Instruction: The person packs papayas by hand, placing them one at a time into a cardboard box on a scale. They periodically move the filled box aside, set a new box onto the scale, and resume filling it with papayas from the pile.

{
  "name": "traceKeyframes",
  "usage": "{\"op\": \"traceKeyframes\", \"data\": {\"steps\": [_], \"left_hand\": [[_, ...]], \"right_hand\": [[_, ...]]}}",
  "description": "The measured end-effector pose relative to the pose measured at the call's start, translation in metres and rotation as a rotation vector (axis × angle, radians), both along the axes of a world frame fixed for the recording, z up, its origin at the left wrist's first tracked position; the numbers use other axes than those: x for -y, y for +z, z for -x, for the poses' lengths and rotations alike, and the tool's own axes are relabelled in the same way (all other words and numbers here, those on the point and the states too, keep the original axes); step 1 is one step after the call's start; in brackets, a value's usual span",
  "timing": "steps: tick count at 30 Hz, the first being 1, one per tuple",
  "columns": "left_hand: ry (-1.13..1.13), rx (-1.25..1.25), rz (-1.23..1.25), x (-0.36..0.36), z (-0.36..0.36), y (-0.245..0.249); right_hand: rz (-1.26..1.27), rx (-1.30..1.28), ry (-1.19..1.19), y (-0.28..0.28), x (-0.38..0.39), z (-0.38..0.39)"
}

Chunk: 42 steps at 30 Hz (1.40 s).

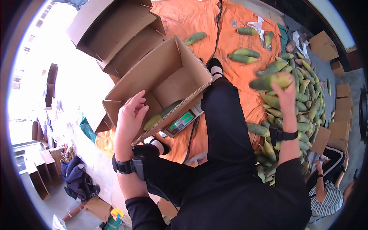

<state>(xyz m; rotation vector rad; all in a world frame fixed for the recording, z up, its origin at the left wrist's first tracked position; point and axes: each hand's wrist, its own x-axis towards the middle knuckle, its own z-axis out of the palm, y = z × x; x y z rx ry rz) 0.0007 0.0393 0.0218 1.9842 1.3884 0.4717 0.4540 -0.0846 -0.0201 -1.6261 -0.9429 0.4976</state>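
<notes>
My right hand [285, 94] is closed around one end of a large green radish [264, 82], held above a big pile of green radishes [304, 111]. At the near left side of an open cardboard box [172, 82] is my left hand [132, 113], its fingers loosely bent and apart with nothing in them. Inside that box one green radish [161, 115] lies along the near wall, partly hidden by it. Beside the box, a scale with a lit green display [181, 122] shows between my legs; the box hides the rest of it.
Stacked open cartons [115, 34] stand beyond the box. Several loose radishes [245, 55] lie on the orange sheet [184, 21], crossed by a black cable [217, 30]. More cartons [341, 101] line the right side. Another person in a striped shirt [327, 199] is at lower right.
</notes>
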Motion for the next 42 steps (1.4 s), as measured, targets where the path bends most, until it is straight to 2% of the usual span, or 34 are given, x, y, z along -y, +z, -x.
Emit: {"op": "traceKeyframes", "data": {"steps": [2,3,5,6,8,10,13,14,16,18,19,20,21,22,23,24,27,30,33,35,36,38,41,42], "left_hand": [[0.061,-0.01,-0.043,0.002,-0.003,0.005],[0.063,-0.006,-0.05,0.002,-0.005,0.007],[0.063,0.034,-0.09,0.004,-0.007,0.011],[0.067,0.03,-0.097,0.005,-0.009,0.013],[0.022,0.06,-0.229,0.004,-0.011,0.017],[0.001,0.073,-0.257,0.004,-0.01,0.019],[-0.021,0.266,-0.197,0.002,-0.009,0.016],[-0.024,0.26,-0.196,0.001,-0.006,0.015],[-0.009,0.343,0.034,0.001,-0.001,0.013],[0.02,0.362,0.03,0.002,0.006,0.01],[0.039,0.307,0.041,0.001,0.01,0.012],[0.054,0.252,0.053,0.0,0.012,0.013],[0.045,0.254,0.059,0.0,0.014,0.013],[0.076,0.144,0.081,-0.001,0.014,0.011],[0.104,0.034,0.105,-0.001,0.015,0.009],[0.091,0.034,0.12,-0.002,0.015,0.005],[0.037,-0.456,0.069,-0.007,0.01,-0.012],[-0.048,-0.642,0.145,-0.01,-0.005,-0.021],[-0.139,-0.557,0.174,-0.015,-0.003,-0.043],[-0.191,-0.482,0.167,-0.017,-0.004,-0.053],[-0.214,-0.407,0.153,-0.018,-0.007,-0.057],[-0.241,-0.378,0.212,-0.018,-0.014,-0.056],[-0.267,-0.413,0.189,-0.016,-0.016,-0.056],[-0.204,-0.392,0.256,-0.017,-0.014,-0.055]], "right_hand": [[-0.209,-0.088,0.058,0.041,-0.027,0.01],[-0.215,-0.084,0.06,0.058,-0.04,0.019],[-0.411,-0.285,0.176,0.084,-0.062,0.045],[-0.417,-0.289,0.181,0.088,-0.071,0.06],[-0.389,-0.429,0.381,0.092,-0.089,0.09],[-0.312,-0.592,0.552,0.089,-0.101,0.128],[-0.218,-0.756,0.711,0.078,-0.113,0.185],[-0.205,-0.799,0.76,0.072,-0.118,0.2],[-0.182,-0.807,0.787,0.068,-0.121,0.215],[0.003,-0.754,0.736,0.07,-0.126,0.217],[-0.04,-0.649,0.683,0.058,-0.133,0.213],[-0.04,-0.651,0.674,0.048,-0.137,0.203],[-0.127,-0.421,0.642,0.039,-0.137,0.187],[-0.205,-0.19,0.605,0.034,-0.135,0.17],[-0.144,-0.226,0.597,0.031,-0.129,0.15],[-0.081,-0.263,0.585,0.028,-0.12,0.129],[0.008,-0.218,0.417,-0.017,-0.089,0.07],[0.327,0.187,0.236,-0.087,-0.034,0.017],[0.745,0.406,0.176,-0.15,0.04,-0.023],[0.922,0.467,0.131,-0.192,0.098,-0.044],[0.94,0.457,0.118,-0.195,0.121,-0.048],[1.248,0.533,0.027,-0.2,0.158,-0.048],[1.371,0.54,-0.062,-0.203,0.201,-0.051],[1.38,0.533,-0.067,-0.203,0.209,-0.051]]}}
